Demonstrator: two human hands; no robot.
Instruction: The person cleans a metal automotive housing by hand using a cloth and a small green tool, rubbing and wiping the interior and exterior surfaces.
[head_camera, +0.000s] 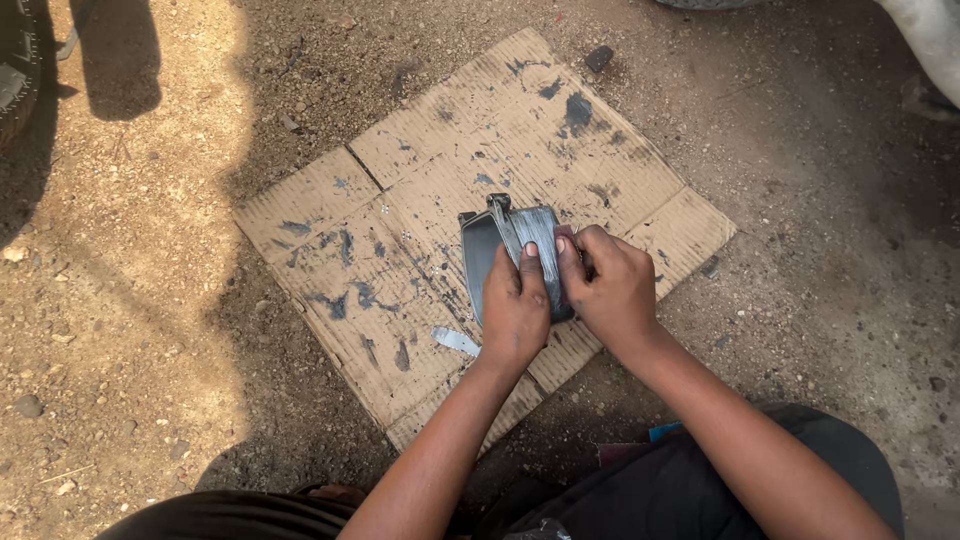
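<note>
Stained cardboard sheet (400, 170) on dirt, left hand (515, 312) and right hand (612, 288) gripping grey, seemingly plastic part (520, 240) between them

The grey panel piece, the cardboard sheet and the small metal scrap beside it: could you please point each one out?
grey panel piece (535, 232): head view, its streaked upper face.
cardboard sheet (470, 135): head view, bare upper flap.
small metal scrap (455, 340): head view, its middle.

Bare, gritty dirt ground (150, 330) strewn with small stones, lit by hard sun at the left. A paint-smeared sheet of flattened cardboard (420, 160) lies in shade. A tyre (15, 60) shows top left.
</note>
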